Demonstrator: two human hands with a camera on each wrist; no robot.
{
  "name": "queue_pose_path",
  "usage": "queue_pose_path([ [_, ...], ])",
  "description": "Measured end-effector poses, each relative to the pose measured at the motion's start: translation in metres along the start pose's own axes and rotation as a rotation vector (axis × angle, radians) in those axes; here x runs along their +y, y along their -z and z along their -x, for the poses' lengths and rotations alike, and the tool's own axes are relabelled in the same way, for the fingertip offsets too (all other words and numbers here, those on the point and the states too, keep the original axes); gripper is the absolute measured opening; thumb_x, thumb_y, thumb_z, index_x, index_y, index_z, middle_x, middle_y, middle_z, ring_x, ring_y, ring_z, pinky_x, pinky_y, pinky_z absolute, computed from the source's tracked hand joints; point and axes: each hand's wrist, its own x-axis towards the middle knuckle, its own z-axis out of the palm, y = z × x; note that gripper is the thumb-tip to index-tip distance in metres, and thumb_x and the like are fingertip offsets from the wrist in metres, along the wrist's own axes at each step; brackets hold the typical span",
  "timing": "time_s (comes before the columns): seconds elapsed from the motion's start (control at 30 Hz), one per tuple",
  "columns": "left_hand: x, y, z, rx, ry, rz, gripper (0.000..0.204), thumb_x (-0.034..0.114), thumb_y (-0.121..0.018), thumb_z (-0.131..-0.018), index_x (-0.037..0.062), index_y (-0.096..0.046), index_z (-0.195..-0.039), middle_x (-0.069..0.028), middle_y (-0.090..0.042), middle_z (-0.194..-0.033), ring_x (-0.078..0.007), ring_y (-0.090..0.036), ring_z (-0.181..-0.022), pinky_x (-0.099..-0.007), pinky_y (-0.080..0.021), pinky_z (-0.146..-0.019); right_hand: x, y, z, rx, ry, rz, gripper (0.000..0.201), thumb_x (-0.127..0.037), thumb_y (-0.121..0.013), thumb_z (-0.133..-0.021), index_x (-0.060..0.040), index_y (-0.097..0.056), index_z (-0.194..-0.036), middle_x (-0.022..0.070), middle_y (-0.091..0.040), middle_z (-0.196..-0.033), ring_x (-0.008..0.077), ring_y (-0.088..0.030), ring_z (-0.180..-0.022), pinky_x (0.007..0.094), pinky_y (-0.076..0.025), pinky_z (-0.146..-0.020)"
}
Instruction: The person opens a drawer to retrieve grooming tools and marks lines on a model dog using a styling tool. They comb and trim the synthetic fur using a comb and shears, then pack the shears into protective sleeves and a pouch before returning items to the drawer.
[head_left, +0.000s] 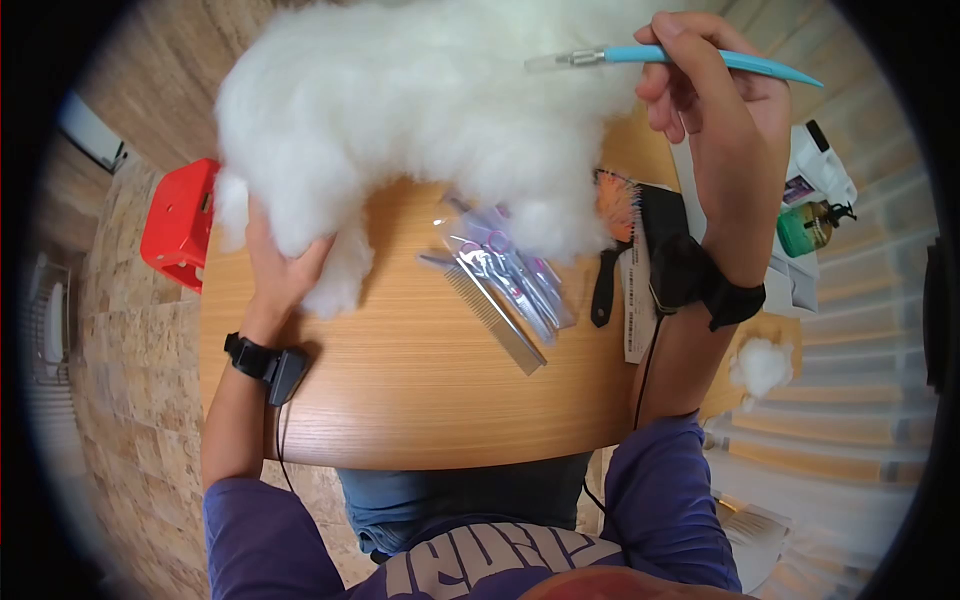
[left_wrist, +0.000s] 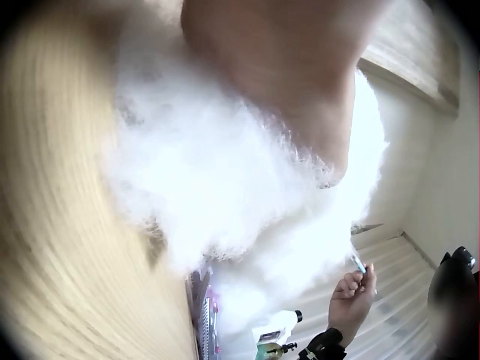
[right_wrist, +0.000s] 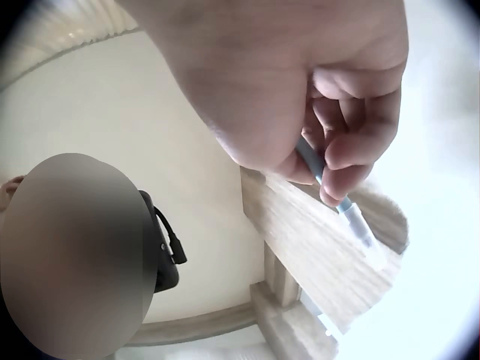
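Right hand (head_left: 722, 105) pinched blue-handled tool (head_left: 630, 54), probably for fine control; left hand (head_left: 274, 265), grip obscured (couldn't tell), likely steadied white fluff (head_left: 420, 95).

In the head view, a fluffy white fibre mass (head_left: 420, 100) spans the top of the frame, over a curved wooden table (head_left: 420, 400). A slim blue pen-shaped tool (head_left: 622, 54) is at upper right. Mid-frame, a clear plastic pouch (head_left: 515, 275) lies right of a flat metal comb (head_left: 497, 317); farther right, an orange-bristled black brush (head_left: 604, 285). A red plastic stool (head_left: 178, 225) stands far left.
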Motion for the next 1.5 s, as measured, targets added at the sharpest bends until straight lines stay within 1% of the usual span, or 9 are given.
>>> queue_pose_path([
  [0.4,-0.011,0.007,-0.005,0.250,-0.069,0.220,0.061,0.032,-0.070,-0.093,-0.0064,-0.043,-0.132,-0.0199,-0.054,-0.122,-0.0303,-0.057,-0.105,-0.0433,-0.048,-0.093,0.004,-0.018,0.019,-0.360,0.022,0.064,0.015,-0.017,-0.072,-0.096,-0.0060,-0.063,-0.092,0.0015,-0.064,-0.066,0.0032,-0.052,-0.051,0.0198,-0.035,-0.044],
  [0.47,0.004,0.022,-0.012,0.314,-0.358,-0.392,0.052,0.026,-0.072,-0.092,-0.0023,-0.046,-0.127,-0.0180,-0.052,-0.119,-0.0286,-0.056,-0.104,-0.0445,-0.049,-0.093,0.001,-0.021,0.021,-0.393,-0.028,0.068,0.014,-0.015,-0.072,-0.095,-0.0055,-0.063,-0.091,0.0012,-0.064,-0.066,0.0035,-0.054,-0.053,0.0189,-0.036,-0.046],
  [0.63,0.049,0.015,0.002,0.164,-0.707,-0.202,0.037,0.016,-0.068,-0.093,0.0012,-0.048,-0.121,-0.0156,-0.056,-0.108,-0.0293,-0.060,-0.099,-0.0420,-0.049,-0.091,-0.004,-0.048,0.036,-0.660,0.072,0.135,0.015,-0.010,-0.067,-0.097,-0.0054,-0.060,-0.085,-0.0010,-0.062,-0.065,0.0028,-0.052,-0.056,0.0188,-0.037,-0.050],
  [0.7,0.061,0.017,0.009,-0.143,-0.609,-0.284,0.044,0.019,-0.087,-0.076,0.0081,-0.066,-0.112,-0.0084,-0.069,-0.109,-0.0257,-0.065,-0.096,-0.0410,-0.040,-0.089,0.020,-0.065,0.049,-0.714,-0.020,-0.007,0.015,-0.010,-0.070,-0.095,-0.0044,-0.060,-0.087,-0.0014,-0.062,-0.066,0.0036,-0.056,-0.058,0.0177,-0.038,-0.052],
  [0.8,0.062,-0.005,0.007,-0.221,-0.546,-0.083,0.035,0.013,-0.084,-0.082,0.0006,-0.064,-0.108,-0.0103,-0.068,-0.101,-0.0293,-0.063,-0.088,-0.0415,-0.044,-0.081,0.046,-0.075,0.052,-0.814,0.103,-0.022,0.021,-0.011,-0.073,-0.093,-0.0011,-0.056,-0.085,-0.0001,-0.059,-0.064,0.0070,-0.060,-0.063,0.0188,-0.043,-0.057],
  [0.87,0.057,-0.011,0.006,-0.250,-0.566,-0.135,0.030,0.011,-0.081,-0.084,-0.0004,-0.064,-0.105,-0.0118,-0.066,-0.096,-0.0316,-0.062,-0.084,-0.0416,-0.044,-0.078,0.049,-0.080,0.055,-0.852,0.115,0.095,0.019,-0.019,-0.072,-0.088,0.0001,-0.070,-0.087,0.0144,-0.063,-0.066,0.0225,-0.062,-0.058,0.0350,-0.047,-0.056],
  [1.0,0.060,-0.012,0.004,-0.264,-0.531,-0.131,0.017,0.005,-0.074,-0.089,-0.0019,-0.062,-0.099,-0.0152,-0.060,-0.085,-0.0354,-0.056,-0.076,-0.0422,-0.044,-0.073,0.047,-0.076,0.051,-0.803,0.153,0.106,0.027,-0.017,-0.075,-0.089,-0.0013,-0.056,-0.078,0.0078,-0.050,-0.059,0.0157,-0.045,-0.053,0.0323,-0.035,-0.052],
  [1.43,0.072,-0.006,0.010,-0.324,-0.285,0.107,0.008,0.003,-0.065,-0.095,-0.0024,-0.063,-0.100,-0.0142,-0.057,-0.077,-0.0316,-0.054,-0.067,-0.0377,-0.045,-0.063,0.041,-0.067,0.034,-0.840,-0.011,-0.035,0.020,-0.018,-0.073,-0.092,0.0003,-0.068,-0.086,0.0080,-0.065,-0.064,0.0168,-0.063,-0.058,0.0304,-0.048,-0.056],
  [1.5,0.075,0.000,0.012,-0.382,-0.141,0.167,0.006,0.005,-0.063,-0.096,-0.0010,-0.065,-0.099,-0.0139,-0.058,-0.074,-0.0306,-0.056,-0.065,-0.0377,-0.045,-0.061,0.040,-0.067,0.038,-0.816,-0.123,-0.185,0.016,-0.016,-0.069,-0.097,-0.0012,-0.066,-0.091,0.0000,-0.060,-0.068,0.0068,-0.052,-0.058,0.0238,-0.040,-0.052],
])
